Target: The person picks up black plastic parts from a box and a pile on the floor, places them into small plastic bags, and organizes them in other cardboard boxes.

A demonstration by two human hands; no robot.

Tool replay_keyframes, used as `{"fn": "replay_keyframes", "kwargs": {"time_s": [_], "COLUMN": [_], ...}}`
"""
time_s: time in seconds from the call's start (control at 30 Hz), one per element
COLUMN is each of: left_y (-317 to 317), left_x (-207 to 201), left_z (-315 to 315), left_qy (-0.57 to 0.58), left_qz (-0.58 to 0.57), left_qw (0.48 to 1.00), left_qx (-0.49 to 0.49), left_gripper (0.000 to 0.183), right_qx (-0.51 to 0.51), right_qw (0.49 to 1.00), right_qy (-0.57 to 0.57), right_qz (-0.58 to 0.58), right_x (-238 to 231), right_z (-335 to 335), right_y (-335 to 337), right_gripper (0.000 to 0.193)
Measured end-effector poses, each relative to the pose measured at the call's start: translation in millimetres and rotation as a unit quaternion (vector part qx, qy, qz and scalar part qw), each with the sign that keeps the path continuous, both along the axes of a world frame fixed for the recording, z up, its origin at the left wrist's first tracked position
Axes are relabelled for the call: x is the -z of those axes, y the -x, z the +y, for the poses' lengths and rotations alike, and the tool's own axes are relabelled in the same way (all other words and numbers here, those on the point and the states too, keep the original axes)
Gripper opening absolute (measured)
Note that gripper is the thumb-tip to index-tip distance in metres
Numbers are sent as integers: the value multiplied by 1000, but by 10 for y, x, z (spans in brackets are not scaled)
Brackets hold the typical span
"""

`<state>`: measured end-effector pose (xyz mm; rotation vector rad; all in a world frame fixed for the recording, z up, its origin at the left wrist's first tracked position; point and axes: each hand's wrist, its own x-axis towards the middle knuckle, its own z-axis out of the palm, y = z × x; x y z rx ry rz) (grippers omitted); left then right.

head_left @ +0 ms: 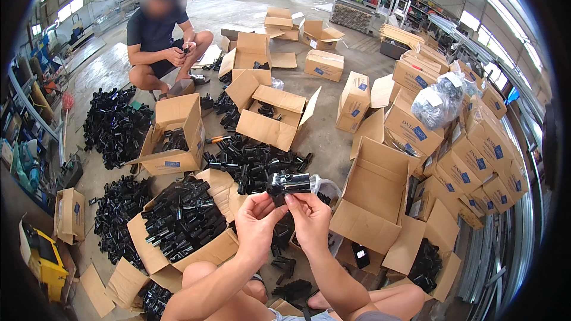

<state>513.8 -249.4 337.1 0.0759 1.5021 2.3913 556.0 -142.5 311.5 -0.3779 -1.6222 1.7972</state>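
Observation:
A glossy black tubular fitting [289,183] is held up in front of me between both hands. My left hand [257,217] pinches its lower left part, and my right hand [307,219] grips it from below on the right. Just beyond the hands lies a heap of similar black fittings [256,163] on the floor. To the left, an open cardboard box [208,249] is filled with more of them. Right of my hands stands an open carton [375,181] with its flaps spread; the near flap hangs toward me.
Across from me at the left, a person [159,35] squats, handling a small dark piece. Stacked closed cartons [476,154] and a plastic-wrapped bundle [437,104] stand at the right. Further piles of black fittings [116,125] lie left. A yellow case [49,261] sits lower left.

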Motion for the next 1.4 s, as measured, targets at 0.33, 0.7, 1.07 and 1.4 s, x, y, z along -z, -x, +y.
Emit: {"fn": "replay_keyframes", "kwargs": {"time_s": [0.33,0.7,1.07,1.4], "left_y": [4,33,53,99], "left_x": [-118,-53,36,241], "left_z": [-9,-28,19,55], "left_qy": [-19,-31,-8,-44], "left_qz": [-14,-17,-6,22], "left_qw": [999,999,1000,998], "left_qx": [24,23,20,41], "left_gripper": [33,34,33,29], "right_qx": [-31,53,59,67], "right_qw": [999,994,998,994], "right_qy": [24,-95,-27,-80], "right_qz": [31,-20,20,-27], "right_x": [-23,-53,4,-32], "right_z": [51,-6,-40,43], "right_y": [-8,14,23,-11], "right_gripper": [13,13,15,15]}}
